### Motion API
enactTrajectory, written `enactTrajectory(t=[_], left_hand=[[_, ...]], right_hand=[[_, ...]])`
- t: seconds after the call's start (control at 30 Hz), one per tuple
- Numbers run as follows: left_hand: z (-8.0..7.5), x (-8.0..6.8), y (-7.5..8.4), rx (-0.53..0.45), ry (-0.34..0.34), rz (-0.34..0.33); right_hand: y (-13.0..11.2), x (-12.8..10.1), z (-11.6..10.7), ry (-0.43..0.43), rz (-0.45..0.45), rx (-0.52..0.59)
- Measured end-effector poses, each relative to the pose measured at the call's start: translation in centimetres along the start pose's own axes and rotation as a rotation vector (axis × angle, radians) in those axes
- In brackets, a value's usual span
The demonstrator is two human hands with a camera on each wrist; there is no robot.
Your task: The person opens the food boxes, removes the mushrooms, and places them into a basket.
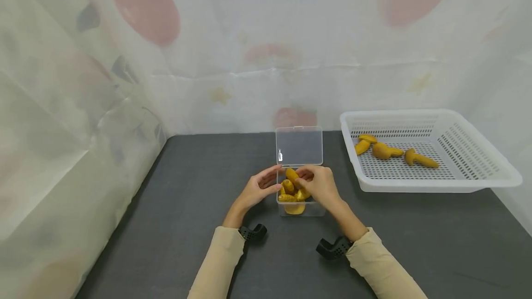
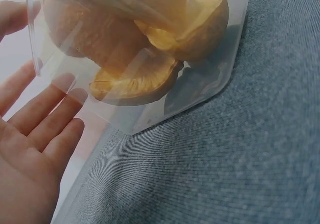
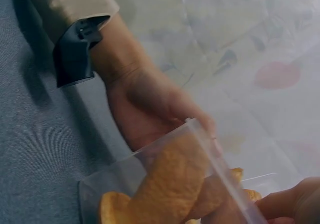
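Note:
A clear plastic box (image 1: 316, 211) with its hinged lid (image 1: 299, 146) raised stands at mid-table, holding several yellow-brown mushrooms (image 1: 287, 198). My right hand (image 1: 323, 188) reaches over the box's right side and pinches a yellow mushroom (image 1: 292, 176) between thumb and fingers, among the others inside. Along the left wall rests my left hand (image 1: 252, 193), its fingers loosely extended and the fingertips at the rim. In the left wrist view, mushroom caps (image 2: 137, 84) show through the clear wall beside those outstretched fingers. The right wrist view catches only the right fingertips (image 3: 285, 204) above the box.
To the right stands a white perforated basket (image 1: 440, 187) with 3 mushrooms (image 1: 386, 151) lying in its left part. A dark grey cloth (image 1: 199, 188) covers the table. Patterned white curtains (image 1: 249, 82) hang behind and at the sides. Each wrist wears a black camera mount (image 1: 334, 248).

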State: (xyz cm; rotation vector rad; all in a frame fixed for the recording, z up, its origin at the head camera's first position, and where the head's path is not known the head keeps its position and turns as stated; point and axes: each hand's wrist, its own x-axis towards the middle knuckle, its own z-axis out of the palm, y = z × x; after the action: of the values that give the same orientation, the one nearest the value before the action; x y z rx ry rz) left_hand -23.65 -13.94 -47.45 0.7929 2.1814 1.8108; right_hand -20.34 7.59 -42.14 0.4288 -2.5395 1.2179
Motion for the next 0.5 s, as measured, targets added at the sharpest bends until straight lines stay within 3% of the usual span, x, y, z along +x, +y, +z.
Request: enactTrajectory(t=[0.5], left_hand=[[0.0,0.0,0.0,-0.035,0.001,0.0]], right_hand=[[-0.6,0.1,-2.3,0.027,-0.066,0.14]])
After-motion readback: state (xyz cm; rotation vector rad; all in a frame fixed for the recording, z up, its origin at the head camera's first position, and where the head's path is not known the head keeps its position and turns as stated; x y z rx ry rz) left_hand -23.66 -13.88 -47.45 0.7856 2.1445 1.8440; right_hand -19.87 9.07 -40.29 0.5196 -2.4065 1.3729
